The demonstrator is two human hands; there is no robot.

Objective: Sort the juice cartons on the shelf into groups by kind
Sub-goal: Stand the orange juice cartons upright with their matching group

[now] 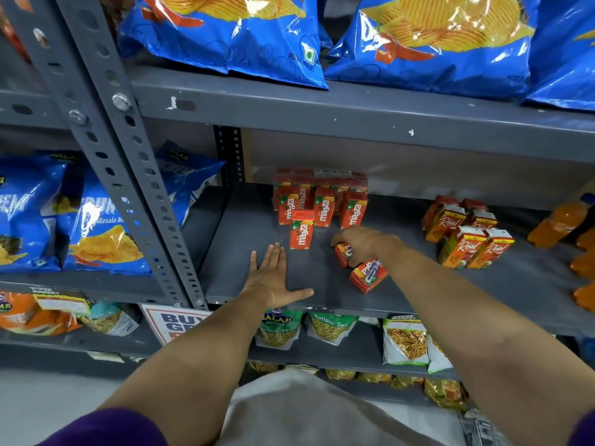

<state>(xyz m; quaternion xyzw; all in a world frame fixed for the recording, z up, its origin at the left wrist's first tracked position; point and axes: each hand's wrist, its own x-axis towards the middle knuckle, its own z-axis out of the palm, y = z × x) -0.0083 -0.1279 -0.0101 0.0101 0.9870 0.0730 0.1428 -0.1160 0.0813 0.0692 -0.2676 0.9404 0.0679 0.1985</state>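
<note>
On the grey shelf [251, 220], several red Maaza cartons [322, 204] stand in a cluster at the back, one [301, 234] standing out in front of them. Several Real cartons [467, 235] stand grouped to the right. My right hand [362, 243] is closed around a small red carton [343, 254] in the middle of the shelf. Another red carton [368, 275] lies tipped on its side just in front of that hand. My left hand [272, 278] rests flat on the shelf near its front edge, fingers spread, holding nothing.
Orange drink bottles [560, 225] line the shelf's right end. Blue chip bags [231, 37] fill the shelf above and the bay to the left [96, 233]. Snack pouches [331, 328] hang on the shelf below. A perforated grey upright [135, 175] stands at the left.
</note>
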